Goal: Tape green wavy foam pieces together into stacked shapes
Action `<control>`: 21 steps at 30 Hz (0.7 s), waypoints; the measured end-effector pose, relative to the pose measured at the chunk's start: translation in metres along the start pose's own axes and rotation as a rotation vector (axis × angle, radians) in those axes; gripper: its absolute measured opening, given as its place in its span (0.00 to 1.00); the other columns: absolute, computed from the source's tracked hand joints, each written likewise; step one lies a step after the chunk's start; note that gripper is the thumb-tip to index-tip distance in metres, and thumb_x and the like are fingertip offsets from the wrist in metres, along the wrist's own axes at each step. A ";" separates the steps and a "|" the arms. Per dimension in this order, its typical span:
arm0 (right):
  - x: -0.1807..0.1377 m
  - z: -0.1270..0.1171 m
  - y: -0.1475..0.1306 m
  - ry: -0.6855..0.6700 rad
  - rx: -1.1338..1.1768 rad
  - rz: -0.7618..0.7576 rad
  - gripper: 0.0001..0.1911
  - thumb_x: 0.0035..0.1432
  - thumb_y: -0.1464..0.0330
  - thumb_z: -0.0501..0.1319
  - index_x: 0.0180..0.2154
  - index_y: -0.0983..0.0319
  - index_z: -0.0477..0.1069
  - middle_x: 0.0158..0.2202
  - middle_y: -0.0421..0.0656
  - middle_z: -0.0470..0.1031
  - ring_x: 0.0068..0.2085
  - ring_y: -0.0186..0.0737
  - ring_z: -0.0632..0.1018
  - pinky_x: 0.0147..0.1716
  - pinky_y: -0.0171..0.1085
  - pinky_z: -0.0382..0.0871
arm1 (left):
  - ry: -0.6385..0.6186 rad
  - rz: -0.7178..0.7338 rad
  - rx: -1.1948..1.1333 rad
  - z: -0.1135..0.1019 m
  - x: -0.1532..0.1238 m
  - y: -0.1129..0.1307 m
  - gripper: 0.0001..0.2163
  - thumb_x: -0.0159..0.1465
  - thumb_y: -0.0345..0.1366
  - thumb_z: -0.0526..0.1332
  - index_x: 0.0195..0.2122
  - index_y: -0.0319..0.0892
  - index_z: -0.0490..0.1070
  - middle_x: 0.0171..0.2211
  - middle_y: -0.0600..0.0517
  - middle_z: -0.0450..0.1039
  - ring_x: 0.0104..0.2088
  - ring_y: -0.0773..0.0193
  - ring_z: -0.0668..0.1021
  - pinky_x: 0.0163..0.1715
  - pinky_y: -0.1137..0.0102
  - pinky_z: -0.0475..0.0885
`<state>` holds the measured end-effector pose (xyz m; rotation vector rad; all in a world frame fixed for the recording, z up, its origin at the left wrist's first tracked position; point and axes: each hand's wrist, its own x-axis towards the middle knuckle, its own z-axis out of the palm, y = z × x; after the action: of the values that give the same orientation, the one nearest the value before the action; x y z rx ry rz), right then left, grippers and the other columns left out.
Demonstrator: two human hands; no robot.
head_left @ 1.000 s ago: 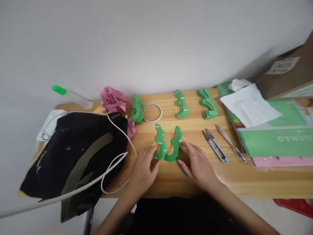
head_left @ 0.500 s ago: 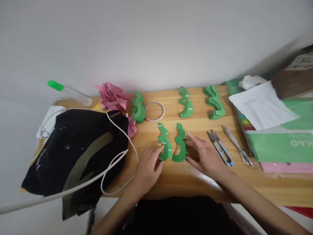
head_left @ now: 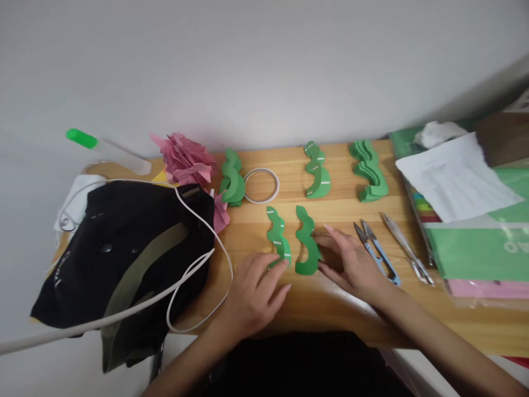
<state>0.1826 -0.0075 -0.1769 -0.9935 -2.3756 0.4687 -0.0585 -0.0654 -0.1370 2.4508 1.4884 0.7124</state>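
Two wavy green paper cutouts lie side by side in front of me. The left cutout (head_left: pixel 276 227) carries short white tape strips. My left hand (head_left: pixel 258 286) rests over its lower end, fingers spread and a fingertip touching it. Plain green shows on the right cutout (head_left: pixel 305 234). At its right edge is my right hand (head_left: pixel 349 262), with thumb and fingers apart and the tips against or just beside the paper. Behind them lie another taped green cutout (head_left: pixel 320 184), a stack of green cutouts (head_left: pixel 374 173) and more green pieces (head_left: pixel 232 184) beside a tape roll (head_left: pixel 278 187).
Thread snips (head_left: pixel 378 253) and a pen-like tool (head_left: pixel 403 240) lie right of my right hand. Further right, a white tissue (head_left: pixel 458 176) covers green paper packs (head_left: pixel 475 248). A black bag (head_left: pixel 144 259), white cable (head_left: pixel 221 242), pink paper flower (head_left: pixel 185 157) and green-capped tube (head_left: pixel 119 157) occupy the left.
My left hand has shifted slightly right over the lower end of the taped cutout, its fingers spreading. My right hand stays beside the right cutout. The view has turned slightly.
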 end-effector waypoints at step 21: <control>-0.005 0.008 0.005 0.040 0.030 0.009 0.45 0.63 0.69 0.58 0.70 0.63 0.30 0.45 0.53 0.80 0.45 0.55 0.80 0.42 0.53 0.75 | -0.049 0.486 0.169 0.048 -0.016 0.021 0.13 0.66 0.32 0.56 0.46 0.30 0.74 0.50 0.35 0.77 0.26 0.65 0.77 0.22 0.70 0.70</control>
<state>0.1840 -0.0089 -0.1873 -0.9911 -2.3233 0.4824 -0.0245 -0.0855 -0.1752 2.9762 0.9715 0.6148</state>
